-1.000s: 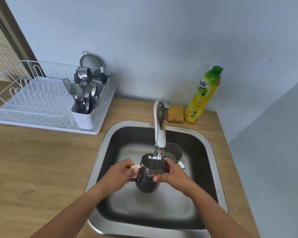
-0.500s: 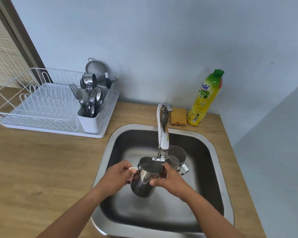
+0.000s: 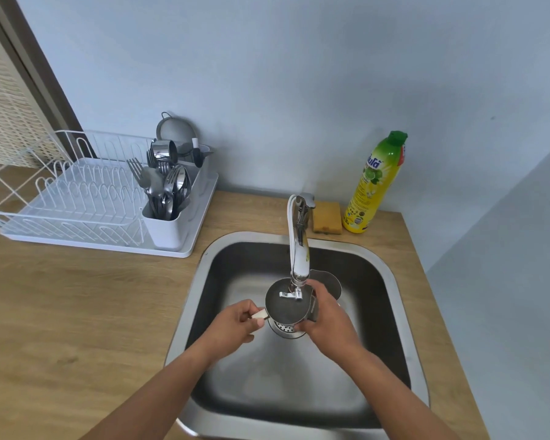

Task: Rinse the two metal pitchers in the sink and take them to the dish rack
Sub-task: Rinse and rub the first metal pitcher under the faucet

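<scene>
A steel pitcher (image 3: 285, 309) hangs upright under the tap spout (image 3: 299, 249), inside the steel sink (image 3: 391, 300). My left hand (image 3: 232, 325) grips its handle on the left side. My right hand (image 3: 324, 315) wraps the pitcher's right wall. The second metal pitcher (image 3: 329, 279) stands in the sink just behind my right hand, mostly hidden by it and the tap. The sink strainer (image 3: 286, 328) shows below the held pitcher. The white dish rack (image 3: 77, 201) sits on the counter at the left.
A cutlery holder (image 3: 169, 217) with several forks and spoons fills the rack's right end. A yellow sponge (image 3: 327, 217) and a green-capped soap bottle (image 3: 375, 182) stand behind the sink. The wooden counter (image 3: 77, 312) lies between sink and rack.
The pitcher has tipped from slanted to upright, its mouth now facing up under the spout. Both hands stayed on it. The view shifted slightly, with the rack further right in frame.
</scene>
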`<state>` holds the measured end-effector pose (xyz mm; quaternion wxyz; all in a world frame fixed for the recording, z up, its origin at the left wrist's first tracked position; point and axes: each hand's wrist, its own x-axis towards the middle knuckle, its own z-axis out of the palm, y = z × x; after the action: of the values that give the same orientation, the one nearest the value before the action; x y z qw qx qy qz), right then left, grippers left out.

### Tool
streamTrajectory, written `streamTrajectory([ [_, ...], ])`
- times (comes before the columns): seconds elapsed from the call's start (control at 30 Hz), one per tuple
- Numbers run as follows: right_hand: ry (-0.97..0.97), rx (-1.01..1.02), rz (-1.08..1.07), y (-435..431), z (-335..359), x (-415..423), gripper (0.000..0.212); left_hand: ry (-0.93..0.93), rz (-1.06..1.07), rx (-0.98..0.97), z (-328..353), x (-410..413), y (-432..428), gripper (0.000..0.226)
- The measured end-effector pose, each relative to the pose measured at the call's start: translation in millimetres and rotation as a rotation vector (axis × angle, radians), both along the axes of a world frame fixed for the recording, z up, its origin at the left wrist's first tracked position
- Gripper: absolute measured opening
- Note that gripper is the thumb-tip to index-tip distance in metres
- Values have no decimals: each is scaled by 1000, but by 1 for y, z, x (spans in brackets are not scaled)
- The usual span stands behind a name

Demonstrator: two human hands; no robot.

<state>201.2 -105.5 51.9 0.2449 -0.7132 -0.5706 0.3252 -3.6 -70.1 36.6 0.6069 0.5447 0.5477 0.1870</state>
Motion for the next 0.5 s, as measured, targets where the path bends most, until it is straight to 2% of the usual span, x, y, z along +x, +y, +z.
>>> streamTrajectory([
  [0.13, -57, 68, -20, 10, 1, 3, 81, -93, 59, 43, 2, 9, 5, 16],
  [0.2, -31, 49, -32, 15, 1, 3, 81, -67, 78, 97, 3, 10, 7, 16],
  [0.37, 73, -17, -31, 27, -6, -5, 79, 238, 97, 298, 11, 1, 8, 19],
  [0.5, 253, -108, -23, 32, -11, -18, 77, 429, 77, 454, 30, -9, 4, 15],
])
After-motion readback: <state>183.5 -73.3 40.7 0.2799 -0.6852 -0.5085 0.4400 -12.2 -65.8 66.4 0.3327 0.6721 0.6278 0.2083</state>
